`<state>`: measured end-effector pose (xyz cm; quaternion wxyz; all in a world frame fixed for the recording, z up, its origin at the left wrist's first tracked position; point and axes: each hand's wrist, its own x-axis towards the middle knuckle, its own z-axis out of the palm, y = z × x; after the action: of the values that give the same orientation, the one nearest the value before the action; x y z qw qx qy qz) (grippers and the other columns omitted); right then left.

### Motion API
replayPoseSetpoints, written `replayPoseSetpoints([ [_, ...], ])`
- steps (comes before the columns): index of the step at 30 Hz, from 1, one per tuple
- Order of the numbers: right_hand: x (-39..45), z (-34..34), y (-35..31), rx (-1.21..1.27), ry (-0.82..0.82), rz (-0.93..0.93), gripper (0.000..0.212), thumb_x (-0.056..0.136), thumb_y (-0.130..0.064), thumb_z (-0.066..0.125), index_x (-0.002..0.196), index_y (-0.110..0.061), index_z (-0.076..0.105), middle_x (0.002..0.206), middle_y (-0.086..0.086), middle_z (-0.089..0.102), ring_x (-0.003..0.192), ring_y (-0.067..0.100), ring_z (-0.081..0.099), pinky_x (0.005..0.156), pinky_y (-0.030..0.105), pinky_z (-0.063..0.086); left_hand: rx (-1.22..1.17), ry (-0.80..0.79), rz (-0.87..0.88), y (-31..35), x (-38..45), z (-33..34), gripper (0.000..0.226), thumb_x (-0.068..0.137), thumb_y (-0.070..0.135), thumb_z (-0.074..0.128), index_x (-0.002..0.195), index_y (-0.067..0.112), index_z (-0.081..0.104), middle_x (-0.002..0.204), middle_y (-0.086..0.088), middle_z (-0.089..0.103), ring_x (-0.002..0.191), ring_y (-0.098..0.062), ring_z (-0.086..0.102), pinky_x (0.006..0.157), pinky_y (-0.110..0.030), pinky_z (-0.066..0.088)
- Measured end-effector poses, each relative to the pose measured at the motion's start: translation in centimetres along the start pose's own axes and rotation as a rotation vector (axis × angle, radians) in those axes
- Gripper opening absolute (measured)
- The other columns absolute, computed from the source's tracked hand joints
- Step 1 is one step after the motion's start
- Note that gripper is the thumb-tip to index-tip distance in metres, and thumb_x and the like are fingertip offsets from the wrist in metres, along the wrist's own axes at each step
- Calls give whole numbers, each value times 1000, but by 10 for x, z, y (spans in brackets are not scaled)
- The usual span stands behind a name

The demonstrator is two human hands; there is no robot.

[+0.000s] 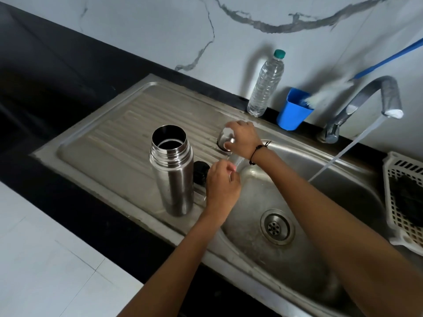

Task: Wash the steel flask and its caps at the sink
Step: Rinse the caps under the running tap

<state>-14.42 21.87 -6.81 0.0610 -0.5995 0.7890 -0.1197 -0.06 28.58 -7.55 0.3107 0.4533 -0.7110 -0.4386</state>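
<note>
Steel flask [172,170]: stood upright and uncapped on the ribbed drainboard [109,143] near its front edge, mouth open, dark inside, brushed body with a threaded neck. Bare drainboard lay to its left and behind it; the basin edge ran close on its right.

Black inner cap [201,172]: rested on the drainboard just beside the flask, between it and the left hand, partly hidden by that hand.

Left hand [222,186]: hung over the rim where drainboard meets basin, fingers curled inward; whether they held anything could not be told, though a pink fleck showed at the fingertips.

Sink basin [297,197]: round steel bowl with a drain strainer [277,226] near its front, wet.

Steel outer cap [225,139]: dome-shaped cup, held mouth-down at the far basin corner, a thin run of water showing below it.

Right hand [243,138]: fingers curled over the cap, clamped on it; a black thread band at the wrist.

Tap [375,97]: at the far right, running, its stream falling aslant into the basin, well apart from both hands.

White basket [402,202]: at the right edge, holding something dark.

Blue cup [293,110] and clear plastic bottle [265,83]: stood against the marble wall behind the sink.
</note>
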Motion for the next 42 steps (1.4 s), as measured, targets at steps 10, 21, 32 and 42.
replayPoseSetpoints([
  [10, -31, 7, -69, -90, -478, -256, 69, 77, -37, 73, 135, -16, 41, 122, 12, 53, 112, 28, 51, 95, 38, 43, 166, -146, 6, -13, -31, 13, 13, 87, 6, 51, 95, 3, 60, 97, -12, 64, 94, -25, 57, 74, -22, 31],
  [21, -57, -22, -34, 58, -244, -116, 58, 76, -30, 73, 126, -12, 49, 119, 13, 52, 109, 26, 50, 86, 30, 43, 131, -191, -18, -18, -30, 19, 13, 88, 5, 53, 97, 4, 62, 99, -11, 65, 94, -23, 60, 80, -27, 43],
  [32, -144, -56, 124, 713, 124, 684, 29, 78, -23, 69, 99, -16, 50, 83, 7, 59, 56, 13, 52, 34, 16, 36, -109, -474, -28, 51, 25, 100, 21, 97, 14, 46, 113, 15, 59, 121, -7, 62, 111, -22, 57, 96, -34, 45],
  [42, -127, -45, 152, 1017, 551, 810, 25, 94, -34, 43, 87, -18, 60, 78, 0, 60, 73, 15, 56, 56, 23, 39, -176, -479, 224, 85, 45, 193, 29, 103, 21, 33, 119, 12, 56, 114, -10, 61, 102, -20, 57, 85, -32, 45],
])
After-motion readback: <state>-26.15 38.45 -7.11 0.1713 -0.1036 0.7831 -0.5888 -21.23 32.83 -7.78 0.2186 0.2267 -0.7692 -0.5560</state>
